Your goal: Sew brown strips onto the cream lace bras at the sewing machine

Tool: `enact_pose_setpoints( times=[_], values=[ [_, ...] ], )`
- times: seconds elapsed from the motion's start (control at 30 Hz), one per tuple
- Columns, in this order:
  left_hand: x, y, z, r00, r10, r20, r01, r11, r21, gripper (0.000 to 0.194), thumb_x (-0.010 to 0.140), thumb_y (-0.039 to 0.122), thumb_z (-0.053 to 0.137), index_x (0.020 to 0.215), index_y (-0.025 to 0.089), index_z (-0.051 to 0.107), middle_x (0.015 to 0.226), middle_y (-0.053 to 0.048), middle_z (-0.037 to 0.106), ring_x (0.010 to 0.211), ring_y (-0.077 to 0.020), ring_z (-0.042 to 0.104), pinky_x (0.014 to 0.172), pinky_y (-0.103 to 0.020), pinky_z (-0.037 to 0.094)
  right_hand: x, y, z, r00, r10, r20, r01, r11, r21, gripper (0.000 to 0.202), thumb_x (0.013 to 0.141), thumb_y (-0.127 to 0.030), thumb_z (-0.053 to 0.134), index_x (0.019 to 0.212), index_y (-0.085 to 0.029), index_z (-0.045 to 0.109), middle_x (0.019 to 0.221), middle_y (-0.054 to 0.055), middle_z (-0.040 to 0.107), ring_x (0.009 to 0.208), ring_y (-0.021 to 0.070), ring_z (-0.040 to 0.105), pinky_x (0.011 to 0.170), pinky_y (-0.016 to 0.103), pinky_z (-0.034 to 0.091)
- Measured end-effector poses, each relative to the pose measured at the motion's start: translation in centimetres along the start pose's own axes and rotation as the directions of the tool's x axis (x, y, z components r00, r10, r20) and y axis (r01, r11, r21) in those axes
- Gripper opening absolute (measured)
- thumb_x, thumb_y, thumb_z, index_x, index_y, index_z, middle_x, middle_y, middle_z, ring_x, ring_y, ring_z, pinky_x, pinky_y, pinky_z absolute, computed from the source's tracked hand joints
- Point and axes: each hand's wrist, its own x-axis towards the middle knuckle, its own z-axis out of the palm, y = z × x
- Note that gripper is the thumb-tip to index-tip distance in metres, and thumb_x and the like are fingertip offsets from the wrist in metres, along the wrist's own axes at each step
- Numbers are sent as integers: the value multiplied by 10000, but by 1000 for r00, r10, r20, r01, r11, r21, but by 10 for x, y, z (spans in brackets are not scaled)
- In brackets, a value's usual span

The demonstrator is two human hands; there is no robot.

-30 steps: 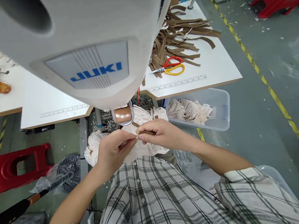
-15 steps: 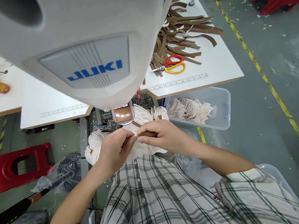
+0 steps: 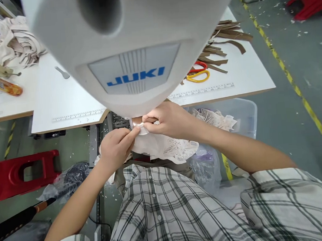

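Note:
White lace fabric [image 3: 163, 147] hangs below the head of a white JUKI sewing machine [image 3: 135, 76], at the copper-coloured plate [image 3: 137, 121]. My left hand [image 3: 117, 146] is closed on the fabric's edge, thumb and fingertip pressed at the plate. Opposite it, my right hand [image 3: 170, 120] pinches the same edge close to the left fingertips. A bit of brown strip shows between its fingers. The machine head hides the needle area from above.
Red and yellow scissors [image 3: 199, 76] and brown strips [image 3: 217, 54] lie on the white table [image 3: 246, 73] at right. Below it stands a clear bin [image 3: 248, 117] with fabric pieces. A red stool [image 3: 46, 166] and a bottle [image 3: 10, 87] are at left.
Both hands have moved up to the plate under the machine head, bringing the fabric along. The view has shifted, so more of the left table shows.

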Motion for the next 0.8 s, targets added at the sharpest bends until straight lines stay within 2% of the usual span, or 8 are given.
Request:
enact_pose_setpoints(
  times=[0.13, 0.23, 0.33, 0.43, 0.53, 0.6, 0.7, 0.8],
  values=[
    [1, -14, 3, 992, 116, 58, -119, 991, 55, 365, 915, 82, 488, 1193, 212, 685, 734, -16, 645, 622, -131, 541, 593, -263, 399, 0, -8, -4, 999, 34, 22, -33, 998, -46, 278, 827, -150, 547, 571, -171, 440, 646, -8, 440, 598, 105, 314, 583, 289, 201],
    [6, -17, 1, 983, 161, 90, -168, 983, 79, 356, 907, 80, 478, 1155, 209, 699, 683, -7, 614, 596, -130, 515, 580, -261, 392, -3, -6, -1, 1000, 24, 16, -22, 995, -102, 254, 848, -157, 549, 598, -167, 506, 670, 9, 502, 601, 113, 360, 580, 291, 221],
    [12, -13, -4, 979, 123, 164, -150, 976, 161, 375, 889, 77, 472, 1154, 228, 690, 602, 18, 535, 547, -133, 463, 503, -264, 302, -15, 2, 15, 989, -40, -144, 8, 977, -212, 187, 923, -264, 552, 791, -169, 645, 840, 65, 607, 755, 170, 502, 660, 292, 342],
    [17, -9, -11, 962, 50, 270, -109, 971, 210, 339, 901, 116, 469, 1137, 227, 685, 585, 21, 498, 524, -141, 432, 468, -289, 213, -30, 11, 39, 901, -163, -401, 26, 945, -326, 224, 938, -380, 587, 1049, -215, 689, 1060, 111, 610, 1025, 249, 535, 891, 387, 418],
    [20, -18, -16, 931, 85, 356, -146, 978, 148, 371, 915, 119, 434, 1185, 227, 664, 594, 14, 498, 520, -143, 433, 472, -296, 200, -39, 16, 59, 804, -215, -554, 13, 938, -346, 209, 917, -303, 624, 1111, -273, 698, 1060, 89, 594, 1070, 250, 533, 974, 436, 416],
    [23, -29, -16, 891, 174, 420, -226, 971, 79, 436, 912, 95, 397, 1239, 246, 643, 589, 13, 489, 509, -142, 431, 477, -306, 189, -42, 16, 68, 783, -187, -594, 0, 954, -301, 209, 918, -250, 613, 1106, -278, 702, 973, 65, 597, 976, 217, 564, 903, 397, 460],
    [29, -43, -15, 837, 260, 482, -312, 950, 28, 463, 917, 86, 376, 1248, 262, 647, 583, 10, 490, 500, -139, 432, 484, -318, 173, -44, 14, 81, 813, -54, -579, 1, 996, -92, 235, 949, -236, 570, 1163, -265, 661, 923, 44, 600, 852, 165, 594, 741, 311, 501],
    [32, -39, -15, 851, 225, 475, -282, 958, 52, 432, 912, 92, 393, 1212, 249, 662, 573, 11, 495, 494, -136, 428, 482, -310, 174, -48, 14, 95, 809, 179, -559, -33, 964, 262, 424, 956, -307, 570, 1365, -252, 473, 1049, 63, 591, 708, 119, 583, 574, 257, 497]
  ],
)
